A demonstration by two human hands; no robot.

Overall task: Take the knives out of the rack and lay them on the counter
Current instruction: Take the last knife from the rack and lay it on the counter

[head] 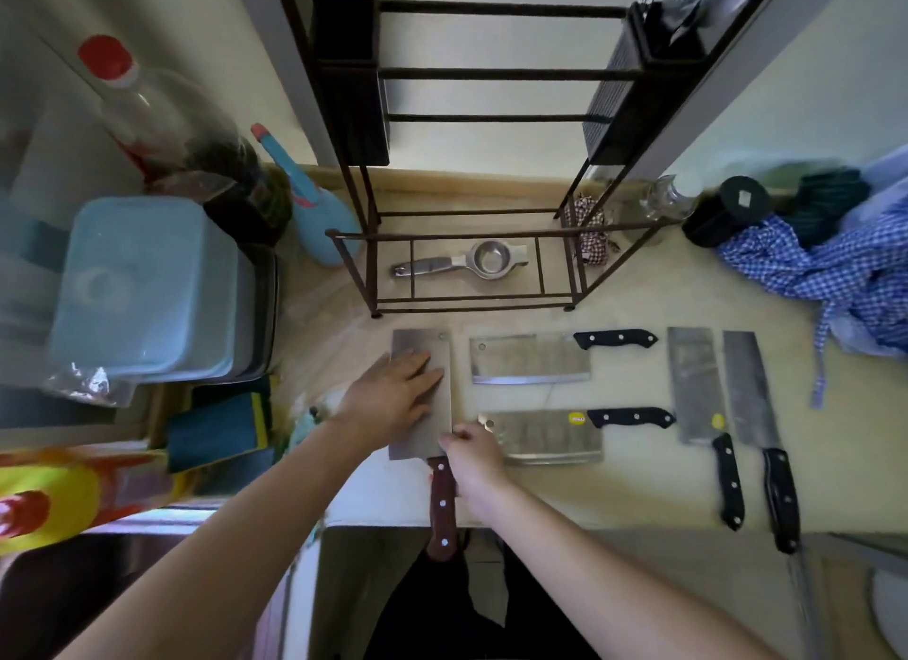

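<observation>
Pale cream walls rise at twelve o'clock behind a beige stone counter edged with a tan wooden strip; soft daylight falls across it from above

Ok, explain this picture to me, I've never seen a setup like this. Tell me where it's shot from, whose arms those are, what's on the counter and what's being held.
There is no machine: one wide-angle camera worn on a person's head looks down at their bare arms.

The left hand lies flat on the blade of a brown-handled cleaver; the right hand pinches it where blade meets handle. Its handle sticks out over the counter edge.

Four black-handled cleavers already lie there: two sideways, two lengthwise on the right.

Behind stands the dark metal rack, with a metal citrus squeezer on the counter inside its base. A blue checked cloth lies right, blue containers left.
</observation>
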